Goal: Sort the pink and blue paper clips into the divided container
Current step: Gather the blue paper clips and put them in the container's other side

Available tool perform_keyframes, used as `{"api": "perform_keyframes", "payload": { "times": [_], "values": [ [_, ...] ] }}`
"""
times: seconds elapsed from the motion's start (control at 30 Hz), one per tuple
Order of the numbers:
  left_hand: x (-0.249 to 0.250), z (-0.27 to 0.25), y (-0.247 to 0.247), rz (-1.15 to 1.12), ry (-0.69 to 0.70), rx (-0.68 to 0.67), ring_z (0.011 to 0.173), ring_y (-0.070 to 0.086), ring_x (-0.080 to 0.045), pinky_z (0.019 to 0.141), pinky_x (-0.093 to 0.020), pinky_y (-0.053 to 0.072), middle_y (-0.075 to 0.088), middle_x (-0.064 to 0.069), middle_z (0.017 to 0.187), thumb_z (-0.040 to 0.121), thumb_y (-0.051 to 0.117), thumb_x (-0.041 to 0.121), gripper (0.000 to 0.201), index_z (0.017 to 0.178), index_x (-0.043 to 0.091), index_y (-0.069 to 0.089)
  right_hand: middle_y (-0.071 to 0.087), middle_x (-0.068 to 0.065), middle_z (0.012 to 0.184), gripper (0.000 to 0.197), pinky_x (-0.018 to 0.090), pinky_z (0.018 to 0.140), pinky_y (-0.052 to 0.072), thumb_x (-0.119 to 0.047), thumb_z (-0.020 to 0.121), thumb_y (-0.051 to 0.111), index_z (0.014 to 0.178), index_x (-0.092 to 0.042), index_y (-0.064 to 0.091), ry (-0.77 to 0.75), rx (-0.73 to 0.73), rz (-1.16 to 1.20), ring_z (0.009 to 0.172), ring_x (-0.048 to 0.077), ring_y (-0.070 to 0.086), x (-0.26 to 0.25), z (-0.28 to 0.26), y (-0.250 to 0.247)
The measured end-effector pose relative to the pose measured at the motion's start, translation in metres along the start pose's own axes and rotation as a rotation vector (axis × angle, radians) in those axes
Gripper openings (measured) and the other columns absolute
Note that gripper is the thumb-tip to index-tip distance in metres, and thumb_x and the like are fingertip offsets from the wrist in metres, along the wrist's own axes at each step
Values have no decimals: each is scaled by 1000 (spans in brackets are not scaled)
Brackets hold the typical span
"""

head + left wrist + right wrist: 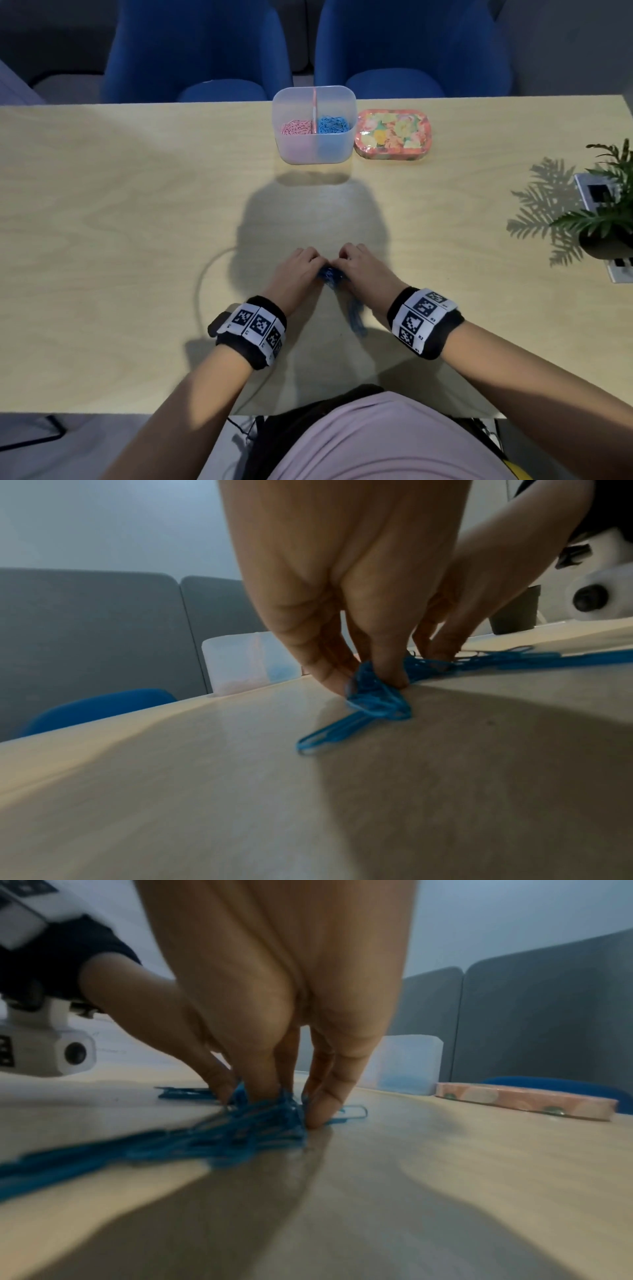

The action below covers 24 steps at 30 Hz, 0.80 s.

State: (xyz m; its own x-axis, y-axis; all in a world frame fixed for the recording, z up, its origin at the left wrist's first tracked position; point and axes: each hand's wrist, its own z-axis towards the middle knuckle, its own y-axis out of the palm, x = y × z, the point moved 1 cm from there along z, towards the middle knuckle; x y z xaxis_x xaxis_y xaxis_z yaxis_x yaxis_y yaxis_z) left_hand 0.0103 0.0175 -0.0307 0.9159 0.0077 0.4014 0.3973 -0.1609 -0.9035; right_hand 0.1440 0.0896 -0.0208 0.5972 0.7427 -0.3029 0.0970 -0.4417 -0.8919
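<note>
A loose heap of blue paper clips (329, 274) lies on the wooden table (137, 212) near its front edge, with a tail of more blue clips (354, 317) trailing toward me. My left hand (310, 262) comes at the heap from the left and pinches a bunch of blue clips (375, 696) between thumb and curled fingers. My right hand (347, 259) meets it from the right, its thumb and fingers curled into the same heap (260, 1123). The translucent divided container (315, 152) stands at the far edge, with pink clips (296, 127) in its left half and blue clips (334, 124) in its right half.
A floral tin (392, 138) sits just right of the container. A potted plant (606, 212) stands at the table's right edge beside marker cards. Two blue chairs (195, 51) stand behind the table. A thin cable (202, 274) curves over the table left of my hands.
</note>
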Motion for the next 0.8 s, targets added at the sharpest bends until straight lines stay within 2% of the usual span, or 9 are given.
{"api": "perform_keyframes", "payload": {
  "times": [0.1, 0.33, 0.43, 0.53, 0.57, 0.63, 0.7, 0.73, 0.8],
  "values": [
    [1, 1, 2, 11, 14, -1, 83, 61, -36, 66, -47, 53, 64, -18, 90, 78, 65, 6, 17, 95, 2, 66, 47, 13, 121, 29, 38, 89, 41, -9, 92, 44, 119, -5, 54, -21, -28, -49, 115, 30, 42, 1, 2, -2],
    [3, 4, -11, -96, -115, 9, 94, 63, -37, 78, -43, 48, 68, -20, 99, 85, 60, 11, 25, 107, 5, 67, 57, 15, 111, 24, 40, 86, 41, -10, 91, 45, 108, -3, 61, -46, 8, -57, 106, 31, 54, 13, 9, -8],
    [-4, 5, -14, -104, -204, -25, 102, 59, -34, 84, -40, 42, 67, -16, 107, 90, 54, 17, 29, 116, 9, 64, 65, 15, 108, 23, 34, 84, 40, -13, 88, 54, 104, -4, 67, 78, 77, 171, 102, 31, 59, 28, 13, -21],
    [-8, 3, -15, -186, -235, 8, 101, 60, -33, 84, -36, 41, 69, -17, 106, 89, 56, 16, 28, 114, 9, 65, 70, 13, 84, 16, 15, 67, 41, -12, 80, 67, 91, -1, 72, 208, 223, 497, 76, 19, 60, 44, 18, -42],
    [-7, 3, -16, -214, -237, 27, 100, 61, -33, 84, -36, 42, 69, -17, 105, 89, 57, 15, 27, 113, 9, 66, 68, 12, 76, 16, 13, 63, 40, -11, 80, 69, 89, 2, 72, 230, 225, 574, 68, 13, 57, 47, 23, -51],
    [-7, 3, -17, -259, -247, 62, 99, 63, -33, 84, -36, 44, 70, -17, 105, 88, 58, 13, 26, 111, 7, 68, 65, 11, 67, 17, 15, 61, 47, -10, 81, 68, 89, 5, 70, 255, 208, 725, 51, 3, 57, 53, 39, -75],
    [-6, 4, -18, -291, -264, 85, 101, 63, -32, 86, -35, 44, 70, -16, 106, 88, 58, 11, 25, 111, 6, 67, 62, 9, 64, 16, 17, 56, 52, -5, 83, 66, 92, 8, 68, 271, 242, 864, 43, 0, 57, 58, 63, -105],
    [-5, 5, -18, -305, -274, 89, 102, 62, -32, 87, -35, 43, 70, -16, 107, 88, 57, 11, 26, 111, 6, 67, 60, 9, 62, 13, 20, 54, 52, -3, 83, 66, 88, 9, 67, 278, 283, 923, 42, 4, 56, 60, 76, -120],
    [-3, 6, -17, -338, -289, 93, 103, 62, -31, 88, -33, 43, 69, -15, 109, 88, 57, 10, 26, 112, 7, 67, 57, 8, 54, 18, 26, 50, 46, -3, 81, 67, 64, 2, 64, 339, 374, 970, 41, 10, 51, 63, 104, -149]
  ]
}}
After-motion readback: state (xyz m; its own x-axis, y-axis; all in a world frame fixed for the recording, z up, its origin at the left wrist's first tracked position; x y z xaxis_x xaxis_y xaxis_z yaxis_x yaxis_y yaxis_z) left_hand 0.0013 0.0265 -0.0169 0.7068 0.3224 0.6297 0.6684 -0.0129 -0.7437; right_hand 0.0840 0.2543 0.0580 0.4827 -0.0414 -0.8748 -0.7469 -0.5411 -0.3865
